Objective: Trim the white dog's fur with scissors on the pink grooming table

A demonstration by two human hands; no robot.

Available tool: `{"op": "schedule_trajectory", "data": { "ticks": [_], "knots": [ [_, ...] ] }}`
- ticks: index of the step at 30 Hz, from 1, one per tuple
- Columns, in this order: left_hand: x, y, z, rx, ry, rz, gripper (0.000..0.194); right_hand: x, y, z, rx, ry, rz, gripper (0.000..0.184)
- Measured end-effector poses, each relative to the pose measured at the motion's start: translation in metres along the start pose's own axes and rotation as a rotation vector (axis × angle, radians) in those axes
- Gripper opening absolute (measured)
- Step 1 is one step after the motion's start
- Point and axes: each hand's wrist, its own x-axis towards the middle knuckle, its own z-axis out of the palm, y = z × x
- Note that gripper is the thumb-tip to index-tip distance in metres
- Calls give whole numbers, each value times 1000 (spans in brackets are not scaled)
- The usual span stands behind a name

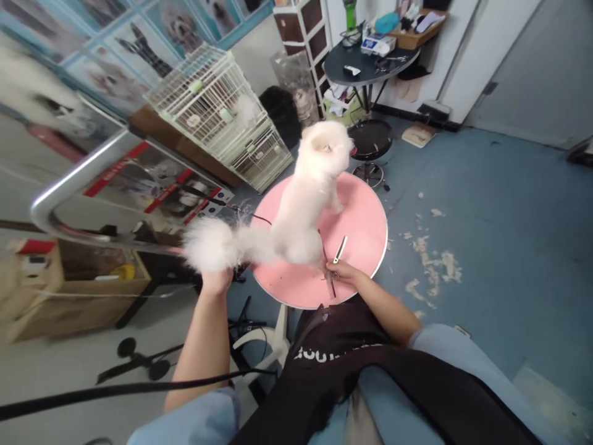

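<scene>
A small white fluffy dog stands on a round pink table, facing away from me. My left hand is closed on the dog's fluffy tail, holding it out to the left. Near the dog's rear, at the table's front edge, my right hand is closed on a pair of scissors and a comb; the scissor blades point up and away. A black apron covers my lap.
A metal grooming arm curves at the left. Behind the table stand a white wire cage, a black stool and a dark table with tools. Cut fur lies on the blue floor. Black cables run at lower left.
</scene>
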Motion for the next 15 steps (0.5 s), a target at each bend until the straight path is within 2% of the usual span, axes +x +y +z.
{"op": "schedule_trajectory", "data": {
  "ticks": [3, 5, 7, 9, 12, 15],
  "knots": [
    [-9, 5, 2, 1, 58, -17, 59, -13, -1, -9, 191, -80, -73, 39],
    [-12, 7, 3, 2, 88, -22, 63, -17, -4, -19, 264, 2, -93, 41],
    [-13, 9, 5, -36, 116, 0, 64, -15, -3, -23, 202, 105, -24, 40],
    [-13, 11, 7, -60, 120, 42, 63, -7, 1, -20, 114, 137, 52, 38],
    [-13, 15, 11, -6, 104, 75, 63, 1, 9, -17, 52, 179, 55, 34],
    [-14, 18, 14, 61, 110, 53, 64, -1, 9, -32, -45, 240, 60, 33]
  ]
}}
